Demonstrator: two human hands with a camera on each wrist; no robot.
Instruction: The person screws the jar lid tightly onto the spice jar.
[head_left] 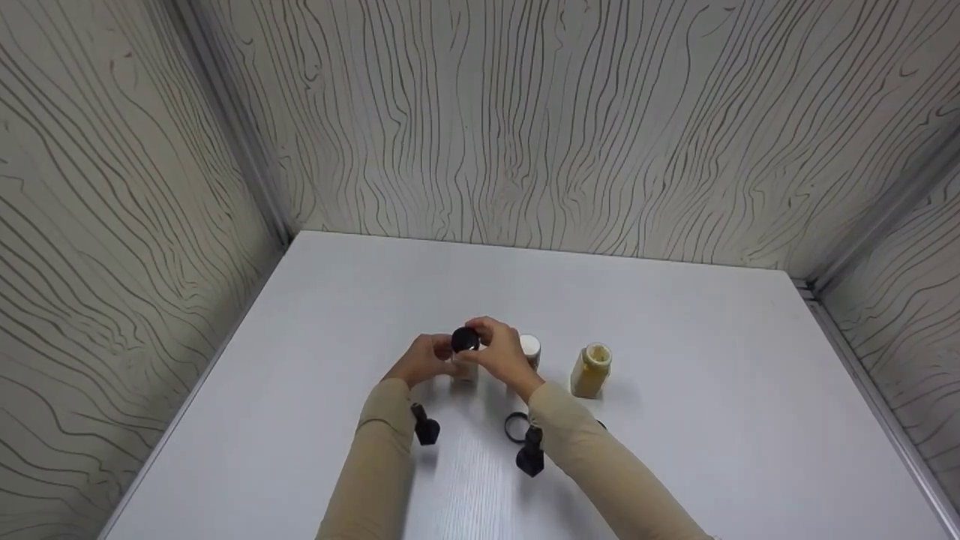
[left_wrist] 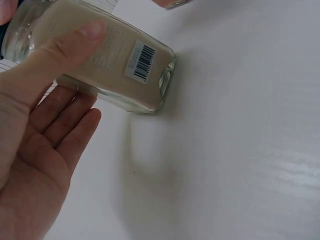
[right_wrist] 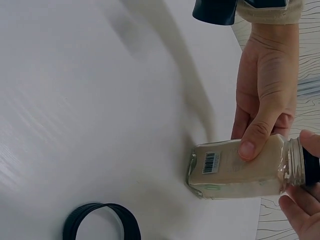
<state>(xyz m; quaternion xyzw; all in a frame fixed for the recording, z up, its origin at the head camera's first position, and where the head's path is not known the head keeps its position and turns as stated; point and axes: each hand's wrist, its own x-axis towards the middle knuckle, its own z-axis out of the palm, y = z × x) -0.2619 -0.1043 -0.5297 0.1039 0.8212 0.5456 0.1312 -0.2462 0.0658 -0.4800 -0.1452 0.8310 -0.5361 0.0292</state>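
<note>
A clear glass jar (right_wrist: 240, 175) of beige powder, with a barcode label near its base, is held over the white table. My left hand (head_left: 421, 361) grips its body, the thumb lying along one flat side. At the jar's neck, my right hand (head_left: 504, 356) pinches the black lid (head_left: 465, 339) between thumb and fingers. The lid sits on the jar's mouth, and the neck's glass threads show just below it in the right wrist view. The base of the jar (left_wrist: 112, 60) shows low over the tabletop in the left wrist view.
A white-lidded jar (head_left: 530, 346) stands just behind my right hand, partly hidden. Right of it is an open jar with yellow contents (head_left: 591, 373). A black ring (right_wrist: 131, 222) lies on the white table (head_left: 675, 450) by the right forearm; another dark edge peeks out beyond the sleeve.
</note>
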